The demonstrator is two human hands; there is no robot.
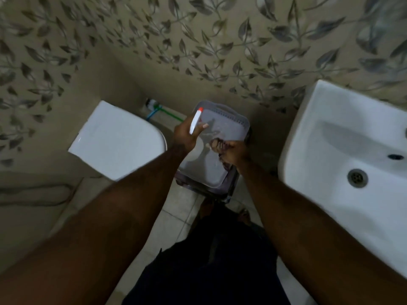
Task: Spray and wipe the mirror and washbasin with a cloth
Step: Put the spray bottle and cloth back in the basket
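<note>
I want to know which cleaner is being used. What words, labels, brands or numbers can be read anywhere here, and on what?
None can be read.
Spray bottle in the left hand: white with a red tip, no legible label; blurred.
Cloth in the right hand: dark pattern only, no text.
Grey basket, washbasin, toilet cistern: no visible markings.
Wall tiles: leaf pattern, no writing.
</note>
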